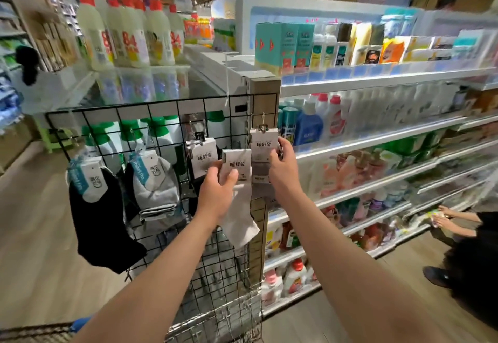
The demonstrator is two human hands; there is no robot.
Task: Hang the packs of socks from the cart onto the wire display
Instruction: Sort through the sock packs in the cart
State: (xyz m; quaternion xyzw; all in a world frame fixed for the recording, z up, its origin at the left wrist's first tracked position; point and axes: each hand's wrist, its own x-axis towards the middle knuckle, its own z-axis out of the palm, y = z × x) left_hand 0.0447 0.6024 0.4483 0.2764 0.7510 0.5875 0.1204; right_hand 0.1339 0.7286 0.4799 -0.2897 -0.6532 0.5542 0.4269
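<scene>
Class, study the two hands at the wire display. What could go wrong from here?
1. The white pack, pinched only by the left hand, hangs on no hook and might drop.
2. The right hand grips the hung grey pack; a tug could unhook it.

We have one wide-angle view, worn on the head, facing forward and down. It sits near the wire display point(134, 112), which fills the middle; our left hand point(215, 193) and right hand point(283, 166) meet it from below, and shelves point(377, 137) run off to its right.
</scene>
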